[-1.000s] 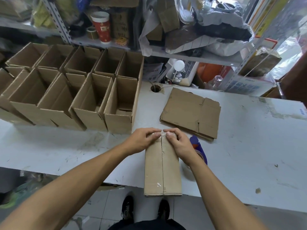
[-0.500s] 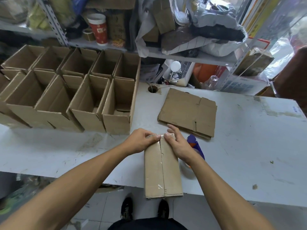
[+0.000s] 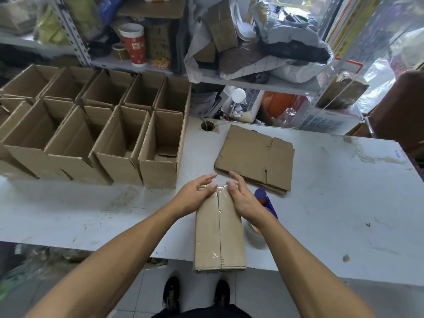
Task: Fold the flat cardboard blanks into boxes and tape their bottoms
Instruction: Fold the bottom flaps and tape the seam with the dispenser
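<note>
From the head camera, a folded box (image 3: 219,232) lies bottom-up on the white surface (image 3: 332,214), its near end hanging over the edge, with clear tape (image 3: 218,191) running along the centre seam and over the far end. The left hand (image 3: 195,193) rests on the box's far left corner, fingers straight and loosely spread, thumb on the tape. The right hand (image 3: 241,196) rests on the far right corner, fingers relaxed and extended, gripping nothing. A blue tape dispenser (image 3: 263,200) sits just beside the box, partly hidden by the right wrist. Flat cardboard blanks (image 3: 254,154) lie stacked just beyond the hands. Finished open boxes (image 3: 96,129) stand in rows at the left.
</note>
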